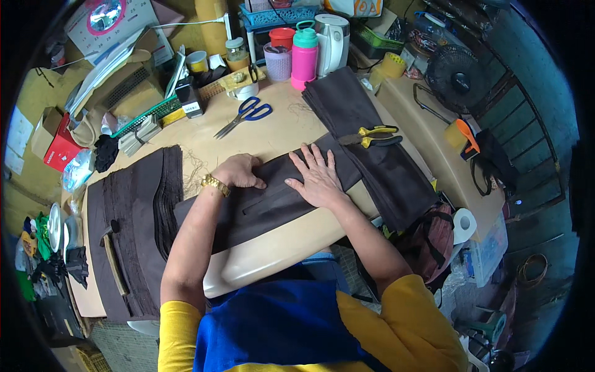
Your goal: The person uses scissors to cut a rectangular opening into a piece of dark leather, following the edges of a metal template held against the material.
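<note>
1. Forearms come in from the lower edge, yellow sleeves above them, over the beige worktop (291, 239).
2. My left hand (238, 172) has a curled grip, fingers folded under and knuckles pressing on the dark brown fabric piece (273, 208); it clasps nothing that I can see. A gold watch (215, 184) sits on that wrist.
3. My right hand (317, 175) lies flat with an open grip, fingers spread, palm down on the same piece, just beside the left hand.
4. The fabric piece lies across the middle of the worktop, directly under both hands, with a slit-like pocket opening (260, 203) below them.
5. To my left a stack of brown fabric (133, 229) covers the worktop end, a hammer (113, 257) lying on it.
6. To my right more dark fabric (378, 161) runs away from me, with yellow-handled pliers (372, 136) on top.
7. Farther off lie blue-handled scissors (245, 116).
8. At the back stand a pink bottle (304, 59) and a white kettle (332, 42), touching or nearly so.
</note>
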A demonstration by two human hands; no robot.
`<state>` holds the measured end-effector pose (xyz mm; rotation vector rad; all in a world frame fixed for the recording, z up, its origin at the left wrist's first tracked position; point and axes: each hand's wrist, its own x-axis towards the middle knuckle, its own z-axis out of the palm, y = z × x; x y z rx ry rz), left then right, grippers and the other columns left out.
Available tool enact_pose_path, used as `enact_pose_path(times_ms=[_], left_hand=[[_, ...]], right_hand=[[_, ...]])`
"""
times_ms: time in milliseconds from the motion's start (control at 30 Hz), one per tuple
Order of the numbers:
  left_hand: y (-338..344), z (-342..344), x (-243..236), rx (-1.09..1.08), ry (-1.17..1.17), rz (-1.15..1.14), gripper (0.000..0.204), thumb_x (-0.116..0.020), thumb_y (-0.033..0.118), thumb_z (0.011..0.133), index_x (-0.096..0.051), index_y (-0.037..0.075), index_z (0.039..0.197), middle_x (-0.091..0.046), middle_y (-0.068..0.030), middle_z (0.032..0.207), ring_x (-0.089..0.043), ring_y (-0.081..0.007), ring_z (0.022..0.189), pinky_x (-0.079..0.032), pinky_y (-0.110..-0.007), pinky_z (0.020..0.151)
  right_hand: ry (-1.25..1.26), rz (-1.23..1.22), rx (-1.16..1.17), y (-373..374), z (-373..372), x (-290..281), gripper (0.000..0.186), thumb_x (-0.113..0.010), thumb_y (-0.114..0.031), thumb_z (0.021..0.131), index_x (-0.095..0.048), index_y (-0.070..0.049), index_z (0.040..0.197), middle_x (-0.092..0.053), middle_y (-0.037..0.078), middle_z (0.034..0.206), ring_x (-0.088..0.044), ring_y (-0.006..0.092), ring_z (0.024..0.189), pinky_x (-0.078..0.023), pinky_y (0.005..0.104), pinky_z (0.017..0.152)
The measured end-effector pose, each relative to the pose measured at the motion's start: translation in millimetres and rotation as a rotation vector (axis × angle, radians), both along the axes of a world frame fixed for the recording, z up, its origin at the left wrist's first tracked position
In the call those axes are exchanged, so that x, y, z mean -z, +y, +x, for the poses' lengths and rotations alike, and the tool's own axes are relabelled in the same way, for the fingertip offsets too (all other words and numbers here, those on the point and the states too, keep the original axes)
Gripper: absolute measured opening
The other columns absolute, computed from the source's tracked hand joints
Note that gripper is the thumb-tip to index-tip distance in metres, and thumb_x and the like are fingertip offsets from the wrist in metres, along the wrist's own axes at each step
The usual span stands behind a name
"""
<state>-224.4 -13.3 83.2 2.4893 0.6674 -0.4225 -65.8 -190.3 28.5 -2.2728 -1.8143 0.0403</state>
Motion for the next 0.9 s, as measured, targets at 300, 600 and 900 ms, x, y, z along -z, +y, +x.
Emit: enact_pose_path(times_ms=[300, 600, 900], left_hand=[[-12, -50, -49, 0.115, -0.186, -0.542, 0.106, -0.083, 0.012, 0.066, -0.02, 0.013, 0.151, -0.018, -0.0101, 0.158, -0.029, -0.0225, 0.14, -0.029, -0.034, 0.111], [-50, 21, -139, 0.402, -0.347, -0.496, 0.067, -0.077, 0.008, 0.072, -0.053, 0.011, 0.135, -0.058, -0.0087, 0.131, -0.052, -0.0171, 0.122, -0.037, -0.027, 0.104], [-63, 148, -98, -0.056, -1.048, -0.681, 0.06, -0.067, 0.018, 0.087, -0.042, -0.002, 0.138, -0.053, -0.0137, 0.132, -0.052, -0.0171, 0.117, -0.04, -0.03, 0.102]], right_hand=[[0.021, 0.144, -0.208, -50, 71, -88, 0.056, -0.065, -0.007, 0.076, -0.049, -0.005, 0.13, -0.042, 0.019, 0.139, -0.037, 0.0334, 0.132, -0.029, 0.0475, 0.109], [-0.164, -0.372, -0.095, -21, 204, -83, 0.06, -0.069, -0.012, 0.066, -0.052, -0.007, 0.123, -0.053, 0.013, 0.113, -0.05, 0.0307, 0.115, -0.037, 0.0433, 0.098], [0.208, 0.026, 0.133, -40, 246, -111, 0.066, -0.071, -0.022, 0.064, -0.053, 0.002, 0.122, -0.055, 0.023, 0.122, -0.053, 0.0368, 0.114, -0.043, 0.0397, 0.099]])
